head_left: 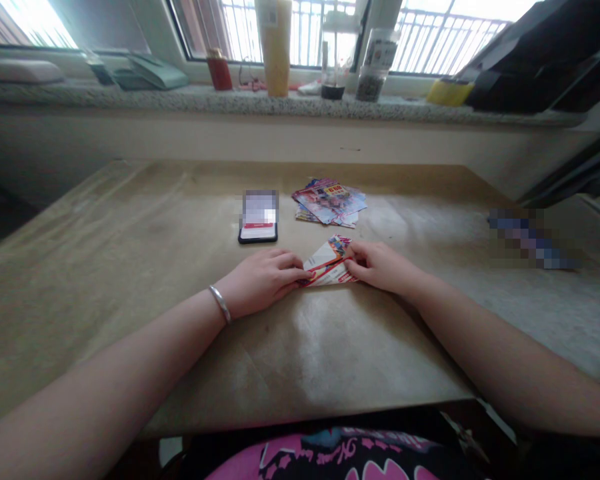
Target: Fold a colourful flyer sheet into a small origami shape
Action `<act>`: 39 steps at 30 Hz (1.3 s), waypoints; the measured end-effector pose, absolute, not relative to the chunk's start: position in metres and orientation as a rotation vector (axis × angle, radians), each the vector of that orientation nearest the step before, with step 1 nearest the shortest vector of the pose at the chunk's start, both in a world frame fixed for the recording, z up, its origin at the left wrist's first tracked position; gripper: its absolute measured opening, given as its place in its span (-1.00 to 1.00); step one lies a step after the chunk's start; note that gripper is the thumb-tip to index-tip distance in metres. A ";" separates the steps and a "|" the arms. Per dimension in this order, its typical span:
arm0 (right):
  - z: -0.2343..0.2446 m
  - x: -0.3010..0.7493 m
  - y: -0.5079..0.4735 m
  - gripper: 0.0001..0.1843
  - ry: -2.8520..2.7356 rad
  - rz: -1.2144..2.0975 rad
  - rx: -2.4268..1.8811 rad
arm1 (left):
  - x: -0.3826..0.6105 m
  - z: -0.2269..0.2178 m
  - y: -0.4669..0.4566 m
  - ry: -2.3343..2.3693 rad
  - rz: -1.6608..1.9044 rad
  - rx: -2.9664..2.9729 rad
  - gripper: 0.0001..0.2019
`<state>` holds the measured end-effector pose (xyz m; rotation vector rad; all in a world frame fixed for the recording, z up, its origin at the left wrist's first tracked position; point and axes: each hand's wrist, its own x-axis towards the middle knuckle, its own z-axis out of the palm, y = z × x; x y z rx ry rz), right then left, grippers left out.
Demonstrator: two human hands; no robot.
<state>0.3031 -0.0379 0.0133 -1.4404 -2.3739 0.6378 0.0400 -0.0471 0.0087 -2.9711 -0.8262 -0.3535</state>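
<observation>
A folded, colourful printed paper [327,265] lies on the table in front of me, white with red, yellow and blue print. My left hand [266,279], with a silver bangle at the wrist, rests on the table, its fingertips pressing the paper's left corner. The right edge is pinched between the thumb and fingers of my right hand [375,265]. Just beyond the paper sits a loose stack of printed leaflets [330,201]. A phone [259,217] with a lit, partly blurred screen lies past my left hand.
The tan table [130,267] ends at a wall below a stone windowsill [180,100]. On the sill stand a red-capped jar [219,70], a tall yellowish container [275,50], a clear bottle [333,63] and a dark bag [525,60]. A blurred bluish object [530,240] lies at right.
</observation>
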 end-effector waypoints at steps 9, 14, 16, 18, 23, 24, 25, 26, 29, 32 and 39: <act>0.012 0.305 -0.036 -0.89 -2.387 0.415 -1.659 | 0.041 0.007 -0.047 -0.771 -0.387 -2.966 -0.68; 0.013 0.308 -0.034 -0.89 -2.399 0.364 -1.731 | 0.042 0.008 -0.049 -0.878 -0.350 -3.009 -0.59; 0.015 0.308 -0.034 -0.89 -2.409 0.339 -1.764 | 0.041 0.009 -0.050 -0.911 -0.322 -3.021 -0.53; 0.017 0.309 -0.034 -0.88 -2.417 0.329 -1.792 | 0.041 0.010 -0.050 -0.872 -0.287 -3.036 -0.50; 0.018 0.310 -0.033 -0.89 -2.440 0.322 -1.801 | 0.041 0.009 -0.051 -0.766 -0.245 -3.035 -0.52; 0.017 0.311 -0.032 -0.89 -2.447 0.312 -1.788 | 0.041 0.009 -0.051 -0.764 -0.241 -3.032 -0.52; 0.016 0.311 -0.031 -0.88 -2.455 0.304 -1.771 | 0.041 0.009 -0.051 -0.766 -0.233 -3.031 -0.52; 0.016 0.312 -0.031 -0.88 -2.459 0.293 -1.756 | 0.041 0.009 -0.051 -0.770 -0.226 -3.030 -0.53; 0.015 0.313 -0.030 -0.87 -2.469 0.274 -1.728 | 0.042 0.011 -0.052 -0.787 -0.194 -3.033 -0.51; 0.017 0.311 -0.033 -0.84 -2.476 0.221 -1.739 | 0.042 0.014 -0.054 -0.785 -0.159 -3.054 -0.46; 0.019 0.302 -0.042 -0.71 -2.439 -0.228 -1.431 | 0.040 0.010 -0.053 -0.780 -0.139 -3.113 -0.42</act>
